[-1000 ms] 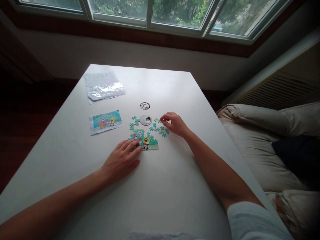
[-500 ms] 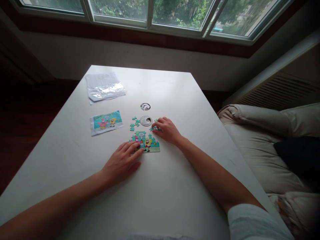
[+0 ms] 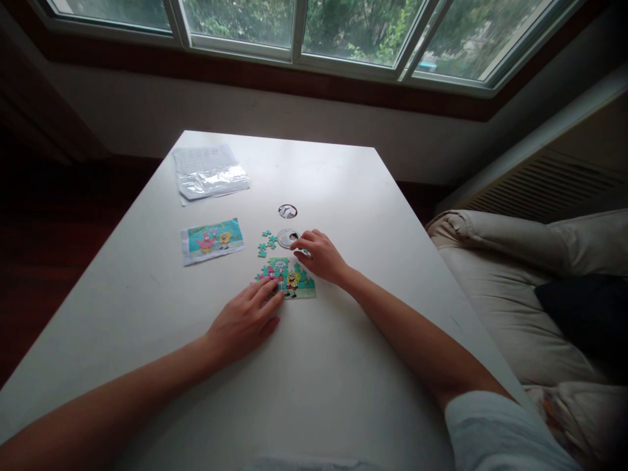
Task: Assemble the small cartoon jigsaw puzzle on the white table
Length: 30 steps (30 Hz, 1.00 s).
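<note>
at the far left of the white table a printed sheet lies under a clear plastic bag. nearer and a little to the right, a small reference picture lies flat, showing cartoon figures on a teal ground. the left hand comes in from the near left, palm down and open, fingers stretched flat on the table. its fingertips touch the near left corner of the partly built puzzle. the puzzle lies flat near the middle of the table, between the two hands, with a ragged far edge. just beyond its left part a few loose teal pieces lie scattered. right of them sits a round silver cap, and farther still there is a round hole in the tabletop. the right hand rests just right of the cap and just beyond the puzzle's right part, knuckles up, fingers curled down toward the table. a bit of teal shows under it, but i cannot tell whether the fingers pinch a piece or only cover it. its index fingertip lies close to the cap's rim. off the table's right edge lies a cream cushion with a dark pillow on it. along the far wall runs a window with green leaves outside.
</note>
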Each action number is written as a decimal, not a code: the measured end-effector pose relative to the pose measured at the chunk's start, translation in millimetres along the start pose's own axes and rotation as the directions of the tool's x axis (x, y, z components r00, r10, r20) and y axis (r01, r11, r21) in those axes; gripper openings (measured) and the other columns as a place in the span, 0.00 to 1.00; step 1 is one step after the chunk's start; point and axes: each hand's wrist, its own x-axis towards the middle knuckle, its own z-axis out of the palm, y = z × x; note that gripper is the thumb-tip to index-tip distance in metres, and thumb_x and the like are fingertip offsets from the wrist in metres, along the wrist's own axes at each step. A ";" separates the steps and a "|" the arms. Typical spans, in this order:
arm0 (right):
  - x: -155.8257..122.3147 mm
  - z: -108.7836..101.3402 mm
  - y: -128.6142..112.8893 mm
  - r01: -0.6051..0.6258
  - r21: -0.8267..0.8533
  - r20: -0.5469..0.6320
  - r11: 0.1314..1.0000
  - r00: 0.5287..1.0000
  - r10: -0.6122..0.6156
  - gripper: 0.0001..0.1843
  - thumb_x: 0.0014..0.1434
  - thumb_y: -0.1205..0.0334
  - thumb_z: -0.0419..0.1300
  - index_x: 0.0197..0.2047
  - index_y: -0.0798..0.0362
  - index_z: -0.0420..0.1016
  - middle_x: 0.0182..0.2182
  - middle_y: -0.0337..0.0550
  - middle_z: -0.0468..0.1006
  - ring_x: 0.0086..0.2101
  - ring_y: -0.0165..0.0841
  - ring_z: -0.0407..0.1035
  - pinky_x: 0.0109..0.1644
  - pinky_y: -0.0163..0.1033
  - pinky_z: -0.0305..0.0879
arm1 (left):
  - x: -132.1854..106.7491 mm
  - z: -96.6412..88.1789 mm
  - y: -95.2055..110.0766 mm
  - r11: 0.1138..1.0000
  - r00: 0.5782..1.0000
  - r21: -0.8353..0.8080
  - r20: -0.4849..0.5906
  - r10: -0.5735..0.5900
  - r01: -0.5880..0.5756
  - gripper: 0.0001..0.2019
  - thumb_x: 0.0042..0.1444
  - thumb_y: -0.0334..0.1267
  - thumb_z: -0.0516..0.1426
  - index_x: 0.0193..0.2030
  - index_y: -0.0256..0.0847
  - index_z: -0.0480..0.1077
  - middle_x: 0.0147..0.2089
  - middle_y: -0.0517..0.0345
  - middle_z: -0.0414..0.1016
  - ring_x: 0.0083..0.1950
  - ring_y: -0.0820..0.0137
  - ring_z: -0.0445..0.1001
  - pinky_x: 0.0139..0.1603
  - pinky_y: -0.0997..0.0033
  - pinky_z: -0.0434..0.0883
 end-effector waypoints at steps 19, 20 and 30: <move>86.5 16.6 -21.0 0.239 -0.088 0.280 0.967 0.938 -0.207 0.10 0.65 0.62 0.62 0.49 0.50 0.78 0.48 0.50 0.75 0.48 0.43 0.63 0.48 0.44 0.54 | 0.9 -0.6 -3.3 0.999 1.000 -0.034 -0.009 0.028 -0.028 0.20 0.66 0.36 0.55 0.64 0.36 0.66 0.70 0.40 0.64 0.72 0.52 0.61 0.72 0.47 0.64; 87.5 15.8 -21.2 0.228 -0.093 0.296 0.969 0.936 -0.192 0.09 0.64 0.61 0.62 0.48 0.51 0.78 0.48 0.51 0.75 0.48 0.43 0.63 0.48 0.44 0.55 | 0.9 -0.6 -3.4 0.999 1.000 -0.035 -0.009 0.029 -0.029 0.21 0.66 0.36 0.55 0.65 0.37 0.66 0.70 0.40 0.64 0.73 0.52 0.61 0.72 0.46 0.64; 82.8 8.3 -25.1 0.209 -0.054 0.383 0.977 0.908 -0.173 0.12 0.62 0.57 0.65 0.47 0.51 0.76 0.46 0.49 0.73 0.47 0.41 0.63 0.50 0.43 0.53 | 0.8 2.0 -4.1 0.998 0.999 -0.049 -0.024 0.032 -0.033 0.21 0.65 0.36 0.56 0.64 0.36 0.67 0.69 0.40 0.64 0.72 0.51 0.61 0.71 0.46 0.65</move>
